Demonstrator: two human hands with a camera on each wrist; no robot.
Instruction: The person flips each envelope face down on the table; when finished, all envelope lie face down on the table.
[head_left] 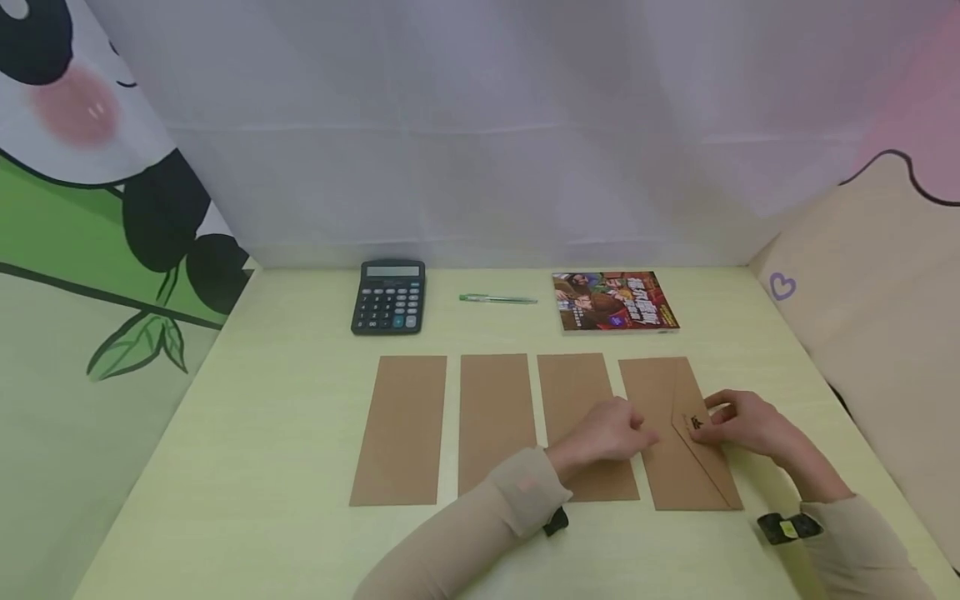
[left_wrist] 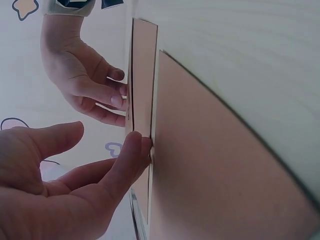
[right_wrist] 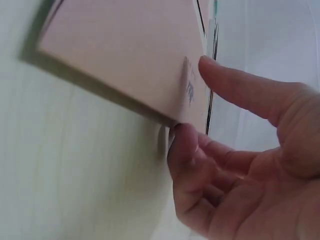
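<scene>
Four brown paper envelopes lie in a row in the head view. The rightmost envelope (head_left: 656, 400) shows its flap side, with a small dark print near its right edge. My right hand (head_left: 750, 421) holds that edge, thumb over the paper and fingers at the rim; in the right wrist view the edge of the envelope (right_wrist: 120, 65) stands slightly off the table. My left hand (head_left: 607, 429) reaches over the third envelope (head_left: 573, 383), its fingertips at the rightmost envelope's left edge. In the left wrist view the left thumb (left_wrist: 60, 140) stands apart from the fingers.
Two more envelopes, the leftmost envelope (head_left: 401, 433) and the second envelope (head_left: 495, 408), lie to the left. Behind the row are a black calculator (head_left: 388, 300), a green pen (head_left: 498, 298) and a colourful book (head_left: 615, 302). A white curtain (head_left: 480, 183) rises at the table's back edge.
</scene>
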